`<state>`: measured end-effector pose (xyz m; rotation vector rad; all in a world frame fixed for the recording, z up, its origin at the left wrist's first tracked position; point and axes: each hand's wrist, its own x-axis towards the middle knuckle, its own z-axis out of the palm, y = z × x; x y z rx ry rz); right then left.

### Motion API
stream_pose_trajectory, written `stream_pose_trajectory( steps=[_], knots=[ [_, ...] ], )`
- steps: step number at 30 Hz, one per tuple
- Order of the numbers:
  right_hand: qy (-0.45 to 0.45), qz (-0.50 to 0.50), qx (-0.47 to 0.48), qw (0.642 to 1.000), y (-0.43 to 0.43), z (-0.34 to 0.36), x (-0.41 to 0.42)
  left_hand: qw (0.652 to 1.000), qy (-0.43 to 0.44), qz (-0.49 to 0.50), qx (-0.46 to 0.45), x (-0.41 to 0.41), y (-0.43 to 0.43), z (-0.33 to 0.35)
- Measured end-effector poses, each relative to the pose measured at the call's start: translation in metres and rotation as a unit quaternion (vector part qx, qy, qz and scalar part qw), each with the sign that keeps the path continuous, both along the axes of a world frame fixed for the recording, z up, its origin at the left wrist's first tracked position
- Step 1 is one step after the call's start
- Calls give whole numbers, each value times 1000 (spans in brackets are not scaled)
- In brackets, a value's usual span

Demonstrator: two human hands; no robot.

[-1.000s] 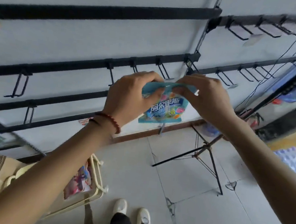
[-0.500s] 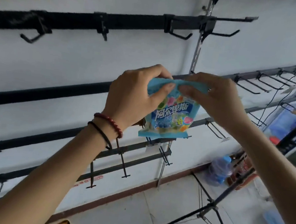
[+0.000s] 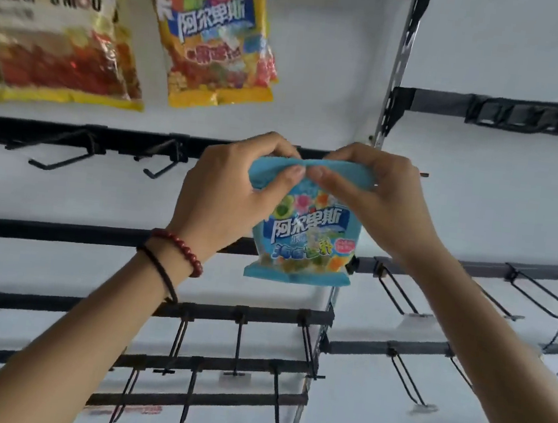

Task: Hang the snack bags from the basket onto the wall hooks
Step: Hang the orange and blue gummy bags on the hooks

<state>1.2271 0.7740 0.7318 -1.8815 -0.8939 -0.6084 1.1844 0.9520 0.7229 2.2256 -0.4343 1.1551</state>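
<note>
High on the left of the white wall hangs a big shiny yellow bag with a red picture [image 3: 55, 32], and just beside it a smaller yellow candy bag with blue writing [image 3: 217, 32], so I think those two are done. Under them, thin black wire hooks [image 3: 66, 157] stick out from a black rail with nothing on them. Next comes the left hand [image 3: 234, 193], a red bead bracelet [image 3: 180, 248] on its wrist, pinching the top left edge of a small light blue snack bag with candy pictures [image 3: 306, 235]. The bag is up in the air in front of the wall, on no hook yet. The right hand [image 3: 371, 200] pinches the top right edge, its thumb close to the other thumb. The bag's top is bunched up, so I cannot see its hanging hole; I guess it must be found and pushed onto a bare hook. Behind the right hand a silver upright post [image 3: 403, 52] runs down the wall and may get in the way. Further right are more bare black hooks [image 3: 396, 293]. The basket is out of sight, so I cannot tell how many bags are left.
</note>
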Motion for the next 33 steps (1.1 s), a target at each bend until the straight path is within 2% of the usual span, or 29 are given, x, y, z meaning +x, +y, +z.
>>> stream_pose_trajectory(
  steps=[8,16,19,23,27,33],
  knots=[
    [-52,8,56,997,6,58,7,999,-46,-11,6,8,-2,69],
    [-92,-33,99,990,-5,115,19,995,-81,-38,-34,30,-17,127],
    [-75,-47,106,990,-12,136,29,995,-70,-44,-51,41,-28,147],
    [-32,-50,119,991,-17,158,43,981,-43,-86,-169,62,-39,165],
    [-36,-57,133,989,-18,170,48,981,-85,-81,-156,72,-44,177],
    [-6,-19,134,991,-19,177,49,980,-85,-111,-140,73,-42,183]
  ],
)
